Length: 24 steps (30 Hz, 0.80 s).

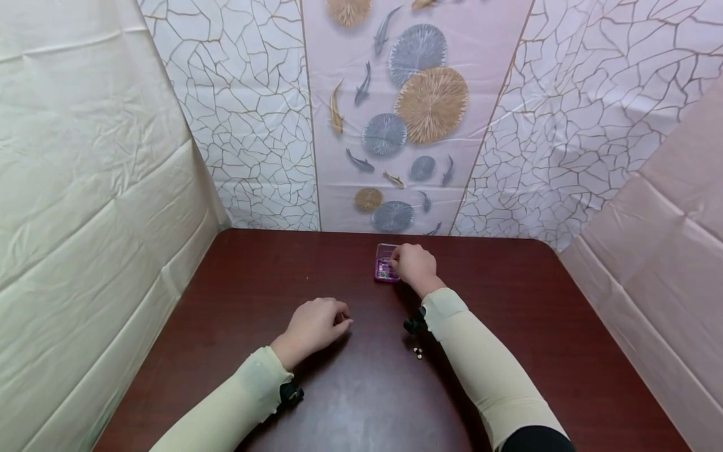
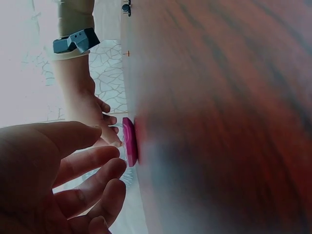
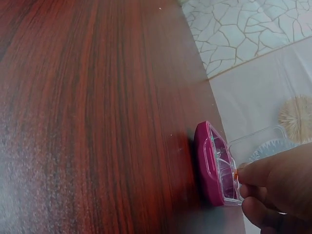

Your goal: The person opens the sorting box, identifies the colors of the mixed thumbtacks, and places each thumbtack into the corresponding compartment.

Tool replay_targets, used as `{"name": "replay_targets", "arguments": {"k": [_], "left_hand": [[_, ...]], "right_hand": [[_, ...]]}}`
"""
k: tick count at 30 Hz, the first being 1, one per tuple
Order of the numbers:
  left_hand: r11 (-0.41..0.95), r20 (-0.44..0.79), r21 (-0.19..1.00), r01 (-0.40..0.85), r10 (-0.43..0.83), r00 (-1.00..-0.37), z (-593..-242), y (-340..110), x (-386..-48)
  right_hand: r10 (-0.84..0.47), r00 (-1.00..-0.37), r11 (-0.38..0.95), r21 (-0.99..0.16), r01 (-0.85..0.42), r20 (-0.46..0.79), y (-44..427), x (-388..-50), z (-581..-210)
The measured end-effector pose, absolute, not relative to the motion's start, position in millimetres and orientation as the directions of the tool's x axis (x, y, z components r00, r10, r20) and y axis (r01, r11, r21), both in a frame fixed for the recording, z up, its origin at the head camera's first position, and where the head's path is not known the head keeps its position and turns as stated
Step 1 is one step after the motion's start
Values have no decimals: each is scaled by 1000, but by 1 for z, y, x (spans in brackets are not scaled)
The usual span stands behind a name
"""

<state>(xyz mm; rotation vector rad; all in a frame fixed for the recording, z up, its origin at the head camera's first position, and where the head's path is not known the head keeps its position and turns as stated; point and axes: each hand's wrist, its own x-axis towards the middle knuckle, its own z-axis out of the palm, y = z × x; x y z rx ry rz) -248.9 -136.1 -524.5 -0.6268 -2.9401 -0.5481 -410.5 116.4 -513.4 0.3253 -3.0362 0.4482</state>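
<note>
Right hand (image 1: pixel 417 267): I read its grip as pinching a small orange piece (image 3: pixel 236 174) over the pink box (image 3: pixel 209 168). Box sits near the table's (image 1: pixel 282 270) far edge, clear lid (image 3: pixel 263 135) open. Left hand (image 1: pixel 316 323): grip released, fingers loosely bent. Small gold pieces (image 1: pixel 418 353) lie by the right forearm (image 1: pixel 486 358).

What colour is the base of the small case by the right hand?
The base of the small case is magenta, clearest in the right wrist view.
</note>
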Motion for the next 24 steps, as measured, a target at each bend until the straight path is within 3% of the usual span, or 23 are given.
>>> {"name": "replay_targets", "arguments": {"k": [24], "left_hand": [[847,162,334,415,382,-910,-526,-134,-245]], "right_hand": [[-201,-975,933,-284,-221,98,125,-409,-515]]}}
